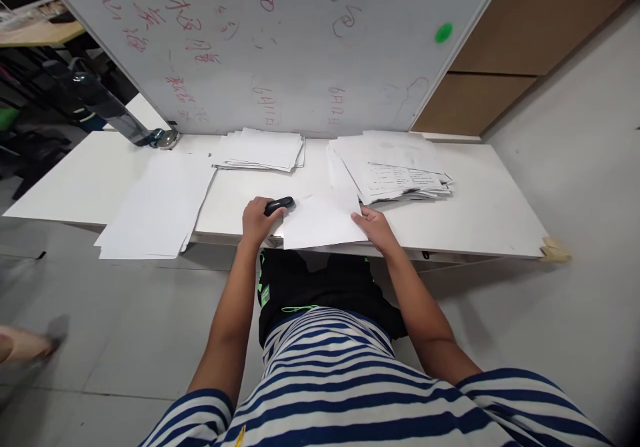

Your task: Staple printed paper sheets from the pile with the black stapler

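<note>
My left hand [256, 220] is closed around a small black stapler [281, 203], close to the left edge of a white sheet of paper [323, 222]. I cannot tell whether the stapler's jaw touches the paper. With its thumb on top, my right hand [376, 228] grips the right edge of that paper, which hangs slightly over the table's front edge. Just behind my right hand lies an untidy stack of printed papers [400, 170]. Farther back on the left is a smaller paper stack [260, 149].
A pile of white sheets [153, 207] overhangs the front of the white table [475, 200] at left. A whiteboard [295, 47] with red writing rises behind. Cardboard [493, 100] leans at the right. Another person's leg [23, 345] shows at the far left.
</note>
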Demonstrator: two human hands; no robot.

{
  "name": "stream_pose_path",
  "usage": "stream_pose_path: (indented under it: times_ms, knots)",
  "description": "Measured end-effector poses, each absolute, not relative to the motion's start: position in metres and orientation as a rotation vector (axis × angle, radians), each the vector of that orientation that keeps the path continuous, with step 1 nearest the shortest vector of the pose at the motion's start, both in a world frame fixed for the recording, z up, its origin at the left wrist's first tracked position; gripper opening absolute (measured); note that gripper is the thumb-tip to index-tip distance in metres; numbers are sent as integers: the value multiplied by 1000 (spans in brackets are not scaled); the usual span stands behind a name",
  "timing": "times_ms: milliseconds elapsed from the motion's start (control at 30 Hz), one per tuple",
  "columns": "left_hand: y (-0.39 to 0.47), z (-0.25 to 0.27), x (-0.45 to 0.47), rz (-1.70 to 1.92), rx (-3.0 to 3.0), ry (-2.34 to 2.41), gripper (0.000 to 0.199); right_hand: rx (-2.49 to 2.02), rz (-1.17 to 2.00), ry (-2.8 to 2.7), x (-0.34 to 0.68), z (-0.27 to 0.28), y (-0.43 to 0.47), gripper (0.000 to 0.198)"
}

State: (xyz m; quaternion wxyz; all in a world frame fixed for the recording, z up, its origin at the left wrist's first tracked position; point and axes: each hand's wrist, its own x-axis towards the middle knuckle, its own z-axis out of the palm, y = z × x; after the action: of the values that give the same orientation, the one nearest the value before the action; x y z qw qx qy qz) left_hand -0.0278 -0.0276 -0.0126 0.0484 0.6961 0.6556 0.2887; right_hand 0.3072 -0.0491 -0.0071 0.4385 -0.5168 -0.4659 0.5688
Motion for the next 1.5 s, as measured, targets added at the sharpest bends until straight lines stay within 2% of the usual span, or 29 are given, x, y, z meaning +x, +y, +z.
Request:
stream_pose_path:
  times_ms: [200,333,800,1100,1300,1400,1500]
  knots:
    - [-26,-15,-26,940,2115,2003,30,-1401,1162,-1221,333,27,-68,41]
    - [-26,-16,-26,958,2108,2017,31,-1411,978,-1191,347,28,-73,41]
    - [-26,-18,-27,988,2131,2006,29,-1340,1113,-1002,338,-3,-72,43]
    - [-26,-18,-26,985,2115,2025,29,-1299,1135,-934,318,4,-64,45]
    - [-25,-22,-26,1014,2142,2011,29,-1200,976,-979,267,26,-21,31]
    - [-26,-21,-25,1005,2154,2025,30,-1231,919,-1033,232,37,21,45]
    - [-27,-19,-24,979,2146,2032,30,-1213,966,-1079,192,45,70,41]
